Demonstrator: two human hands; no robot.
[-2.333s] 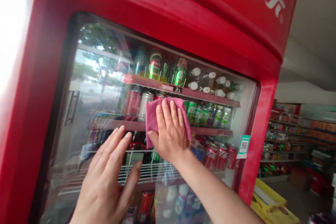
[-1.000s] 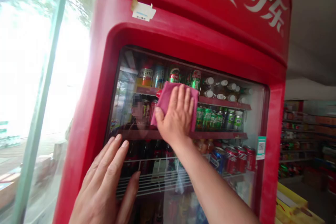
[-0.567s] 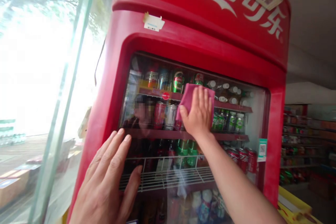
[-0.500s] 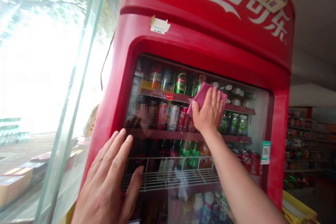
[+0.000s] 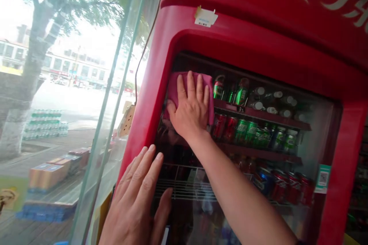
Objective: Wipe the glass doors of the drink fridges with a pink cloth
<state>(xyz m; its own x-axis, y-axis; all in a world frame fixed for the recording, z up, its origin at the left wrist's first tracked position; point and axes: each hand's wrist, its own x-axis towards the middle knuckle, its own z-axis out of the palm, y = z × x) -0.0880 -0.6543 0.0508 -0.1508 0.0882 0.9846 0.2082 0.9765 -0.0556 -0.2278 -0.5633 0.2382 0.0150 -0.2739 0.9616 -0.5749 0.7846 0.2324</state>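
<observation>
On the drinks cooler glass (image 5: 317,130), the flat, spread right hand (image 5: 191,113) is pressing a pink cloth (image 5: 173,87), shifted leftward, reaching the edge, the spread left hand (image 5: 135,195) empty.

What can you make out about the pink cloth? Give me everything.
The pink cloth looks like plain, soft fabric, roughly square. It lies spread against the upper left of the glass front, under the flat right hand, which covers its middle. Its top and right edges show; whether it is folded is unclear.
</observation>
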